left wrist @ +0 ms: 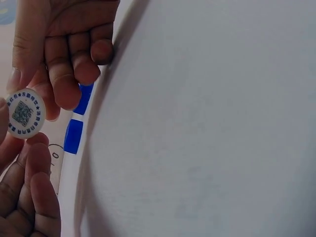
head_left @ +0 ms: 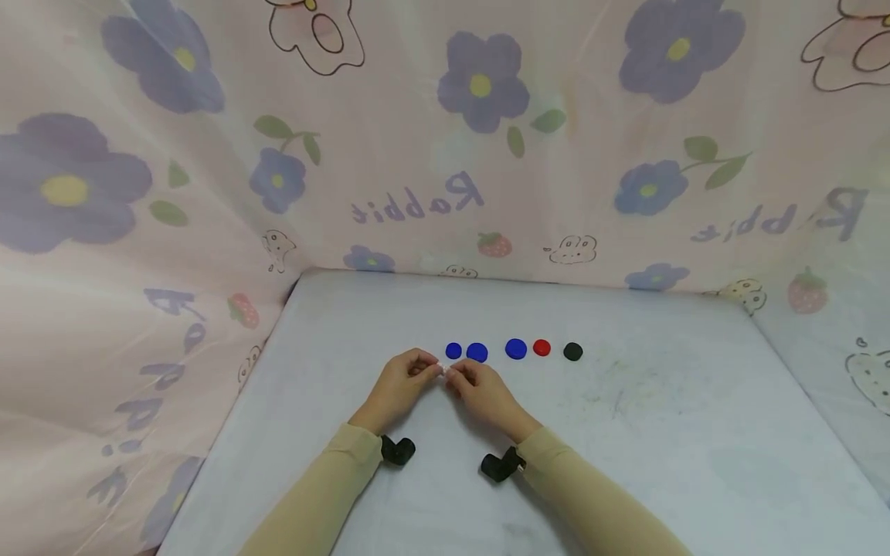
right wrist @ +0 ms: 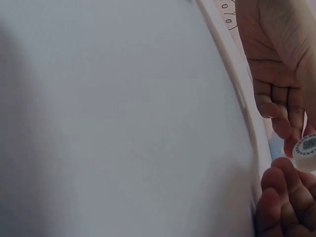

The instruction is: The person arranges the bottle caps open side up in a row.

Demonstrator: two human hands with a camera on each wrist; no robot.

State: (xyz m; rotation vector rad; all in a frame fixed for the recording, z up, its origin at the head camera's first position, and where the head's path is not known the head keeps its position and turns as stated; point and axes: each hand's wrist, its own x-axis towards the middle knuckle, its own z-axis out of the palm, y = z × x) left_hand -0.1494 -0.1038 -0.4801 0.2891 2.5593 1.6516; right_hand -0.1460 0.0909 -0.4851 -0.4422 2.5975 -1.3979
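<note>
Sleeves (head_left: 320, 494) nearest; left hand (head_left: 392, 388), right hand (head_left: 488, 395) pinched white disc (left wrist: 25, 113) between them, printed face toward near edge of counter (head_left: 695, 448).

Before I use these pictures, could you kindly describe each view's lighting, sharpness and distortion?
Head view: bright, soft shadow under the right sleeve; left wrist view: dimmer, print on the white disc fairly crisp; right wrist view: dim, edge of the table bowed.
</note>
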